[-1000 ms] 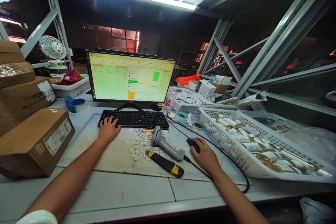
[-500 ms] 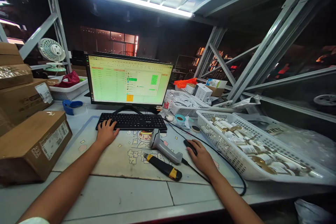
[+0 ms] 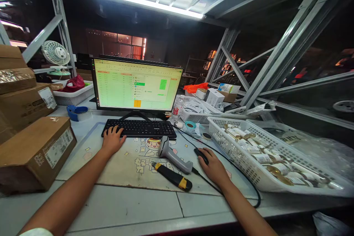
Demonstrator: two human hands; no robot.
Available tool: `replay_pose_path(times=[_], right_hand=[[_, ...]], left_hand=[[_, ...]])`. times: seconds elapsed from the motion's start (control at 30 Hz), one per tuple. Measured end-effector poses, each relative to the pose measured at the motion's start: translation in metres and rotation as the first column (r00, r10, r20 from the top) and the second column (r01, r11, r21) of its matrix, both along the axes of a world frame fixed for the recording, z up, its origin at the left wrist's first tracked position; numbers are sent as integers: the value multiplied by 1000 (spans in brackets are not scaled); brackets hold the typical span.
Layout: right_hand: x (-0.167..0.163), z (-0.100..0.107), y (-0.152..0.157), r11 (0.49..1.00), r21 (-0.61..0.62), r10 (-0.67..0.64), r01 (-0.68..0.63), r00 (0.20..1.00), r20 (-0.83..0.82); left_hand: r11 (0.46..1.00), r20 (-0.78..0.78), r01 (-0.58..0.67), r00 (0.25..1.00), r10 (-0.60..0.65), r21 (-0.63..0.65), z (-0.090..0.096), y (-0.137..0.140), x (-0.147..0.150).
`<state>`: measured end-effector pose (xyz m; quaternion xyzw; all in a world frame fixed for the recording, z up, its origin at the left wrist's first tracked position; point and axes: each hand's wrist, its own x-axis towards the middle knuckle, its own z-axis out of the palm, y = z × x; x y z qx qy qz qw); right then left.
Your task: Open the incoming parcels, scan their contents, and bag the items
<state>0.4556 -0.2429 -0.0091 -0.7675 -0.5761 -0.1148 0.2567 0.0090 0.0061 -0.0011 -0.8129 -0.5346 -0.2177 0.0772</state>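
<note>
My left hand (image 3: 112,142) rests with fingers spread on the left end of a black keyboard (image 3: 146,128). Under my right hand (image 3: 212,166) is a black computer mouse (image 3: 201,155), with the fingers curved over it on the desk mat (image 3: 121,169). Between the hands lie a grey barcode scanner (image 3: 177,158) with a black cable and a black and yellow utility knife (image 3: 173,176). Behind the keyboard stands a monitor (image 3: 116,86) showing a spreadsheet and a chat window.
Cardboard boxes (image 3: 35,151) stack up at left, near a blue tape dispenser (image 3: 76,113) and a small fan (image 3: 56,53). To the right, a white basket (image 3: 243,166) holds many small bottles. A plastic bottle (image 3: 177,108) and tape rolls (image 3: 190,125) sit beside the monitor.
The whole view has shifted very slightly. Both hands stay where they were, on the keyboard and the mouse.
</note>
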Motion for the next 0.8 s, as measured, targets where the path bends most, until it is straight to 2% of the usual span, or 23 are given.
replay_pose_path(times=[0.17, 0.53, 0.8], right_hand=[[2, -2, 0, 1000, 21, 3, -4, 1000, 19], [6, -2, -1, 995, 19, 99, -100, 995, 22], [9, -2, 0, 994, 34, 107, -108, 994, 29]], left_hand=[[1000, 7, 2, 1000, -2, -12, 3, -3, 1], [999, 17, -5, 1000, 5, -34, 6, -5, 1], [1000, 44, 13, 999, -12, -27, 5, -4, 0]])
